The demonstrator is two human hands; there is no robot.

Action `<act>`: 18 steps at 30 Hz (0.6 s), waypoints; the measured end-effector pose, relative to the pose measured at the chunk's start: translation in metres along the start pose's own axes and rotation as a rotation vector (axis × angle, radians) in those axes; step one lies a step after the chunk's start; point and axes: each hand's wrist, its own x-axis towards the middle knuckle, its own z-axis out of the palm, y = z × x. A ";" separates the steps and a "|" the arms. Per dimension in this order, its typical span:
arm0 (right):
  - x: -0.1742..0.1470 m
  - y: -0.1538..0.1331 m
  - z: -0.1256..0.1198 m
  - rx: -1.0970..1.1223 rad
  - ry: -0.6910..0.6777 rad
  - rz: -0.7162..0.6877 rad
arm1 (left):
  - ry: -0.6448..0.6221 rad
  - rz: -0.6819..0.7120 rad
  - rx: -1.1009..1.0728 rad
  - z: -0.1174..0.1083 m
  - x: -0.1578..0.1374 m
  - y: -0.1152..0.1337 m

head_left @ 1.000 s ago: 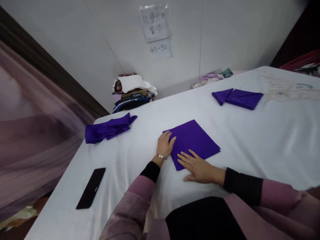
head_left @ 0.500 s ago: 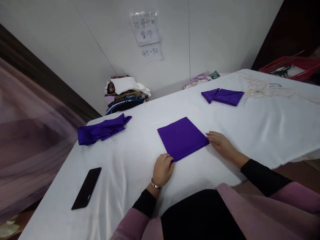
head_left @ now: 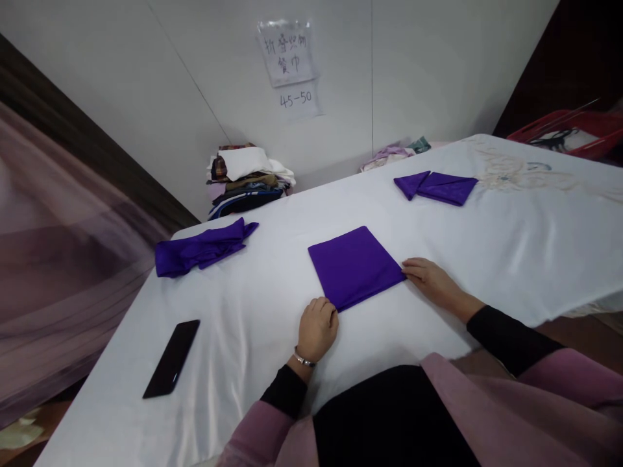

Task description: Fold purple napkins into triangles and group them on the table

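A purple napkin [head_left: 357, 266], folded into a flat square, lies on the white tablecloth in front of me. My left hand [head_left: 317, 327], with a bracelet at its wrist, is at the near left corner with curled fingers closed on the edge. At the right corner, my right hand [head_left: 428, 279] pinches the cloth between thumb and fingers. Both hands rest low against the table. The exact hold of the left fingertips is partly hidden behind the back of the hand.
A crumpled purple cloth [head_left: 204, 246] lies to the left, above a black phone [head_left: 172, 359]. Another folded purple napkin [head_left: 446, 188] sits at the back right. Beyond the far edge are a stack of clothes [head_left: 248, 178] and a red basket [head_left: 601, 139]. A paper sign [head_left: 287, 55] hangs on the wall.
The view has shifted slightly. My left thumb has drawn in against the fingers at the near corner. The right hand and the napkin stay almost where they were.
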 end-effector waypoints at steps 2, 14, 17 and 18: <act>-0.001 0.000 -0.001 -0.003 0.003 0.001 | -0.003 0.003 0.000 0.000 -0.001 0.000; 0.012 -0.085 0.007 0.126 -0.193 -0.171 | -0.026 0.025 -0.051 0.003 0.012 0.007; 0.020 -0.098 0.022 0.088 -0.289 -0.245 | -0.107 0.034 -0.002 0.014 0.019 0.009; 0.021 -0.098 0.027 0.071 -0.304 -0.253 | -0.154 0.026 0.018 0.018 0.021 0.009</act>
